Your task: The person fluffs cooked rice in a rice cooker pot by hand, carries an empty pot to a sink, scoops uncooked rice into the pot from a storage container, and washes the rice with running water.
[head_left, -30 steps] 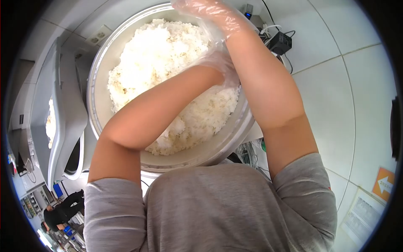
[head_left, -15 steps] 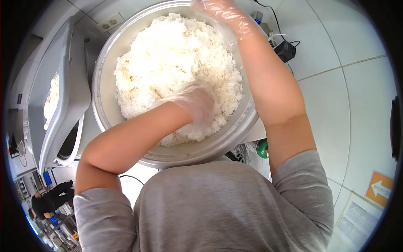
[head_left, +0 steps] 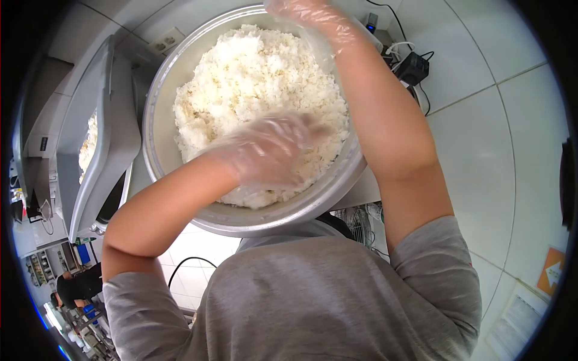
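A working kitchen, likely commercial: a huge metal pot [head_left: 162, 114] of rice [head_left: 265, 72], tiled wall [head_left: 469, 162], shelves [head_left: 45, 268] behind.

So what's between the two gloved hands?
Mostly white rice, heaped in the round pot, lies between the left hand and the right hand, as the head view shows.

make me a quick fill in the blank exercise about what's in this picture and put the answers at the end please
1. The big pot holds a mound of white ____.
2. The left hand and the right hand both wear see-through plastic ____.
3. The person's shirt is coloured ____.
4. The arrow sign at the far right of the picture is coloured ____.

Missing words: rice; gloves; grey; orange.
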{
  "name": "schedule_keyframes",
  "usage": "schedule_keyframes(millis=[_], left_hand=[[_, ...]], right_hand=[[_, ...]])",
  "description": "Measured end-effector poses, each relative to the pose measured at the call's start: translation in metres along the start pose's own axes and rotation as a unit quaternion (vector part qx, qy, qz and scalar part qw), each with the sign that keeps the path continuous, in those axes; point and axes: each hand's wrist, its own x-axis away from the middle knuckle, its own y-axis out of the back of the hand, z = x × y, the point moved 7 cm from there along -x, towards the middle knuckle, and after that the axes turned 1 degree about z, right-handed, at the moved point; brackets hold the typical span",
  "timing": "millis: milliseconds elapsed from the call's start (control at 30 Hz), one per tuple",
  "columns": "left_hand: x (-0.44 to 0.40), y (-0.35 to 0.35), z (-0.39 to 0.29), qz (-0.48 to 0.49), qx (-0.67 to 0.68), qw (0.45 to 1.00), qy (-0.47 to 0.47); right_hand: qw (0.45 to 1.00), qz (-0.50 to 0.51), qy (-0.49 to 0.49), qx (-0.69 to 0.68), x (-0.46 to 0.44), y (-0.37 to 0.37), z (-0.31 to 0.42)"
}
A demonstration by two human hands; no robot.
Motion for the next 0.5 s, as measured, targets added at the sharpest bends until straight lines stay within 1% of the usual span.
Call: schedule_keyframes(millis=[33,100,167,200,233,300,333,400,433,467,500], left_hand=[[-0.008,-0.014,0.000,0.079,0.037,0.996,0.023],[-0.033,-0.043,-0.005,0.234,0.112,0.964,0.064],[-0.048,-0.071,0.002,0.111,0.088,0.988,0.062],[-0.053,-0.072,0.002,0.109,0.080,0.989,0.063],[-0.059,-0.059,0.000,0.106,0.073,0.990,0.064],[-0.064,-0.045,-0.002,0.216,0.070,0.971,0.081],[-0.069,-0.052,0.002,0.199,0.081,0.970,0.111],[-0.078,-0.085,0.010,0.164,0.102,0.966,0.170],[-0.082,-0.096,0.012,0.112,0.140,0.971,0.159],[-0.082,-0.107,0.016,0.060,0.175,0.972,0.147],[-0.082,-0.109,0.019,0.009,0.209,0.969,0.135]], right_hand=[[0.999,0.024,0.002,0.023,-0.004,-0.008,-0.002],[0.995,0.075,0.002,0.070,-0.010,-0.023,-0.006],[0.989,0.126,-0.037,0.070,-0.010,-0.015,0.004],[0.984,0.151,-0.060,0.070,-0.009,-0.013,0.004],[0.986,0.111,-0.001,0.127,-0.008,-0.013,0.010],[0.963,0.035,0.126,0.234,-0.001,-0.017,0.027],[0.980,-0.008,0.129,0.151,0.000,-0.013,0.027],[0.987,-0.090,0.130,-0.017,0.005,-0.001,0.022],[0.992,-0.001,0.108,0.063,0.004,-0.009,0.021],[0.983,0.086,0.084,0.142,0.004,-0.011,0.020],[0.959,0.171,0.059,0.218,0.006,-0.017,0.015]])
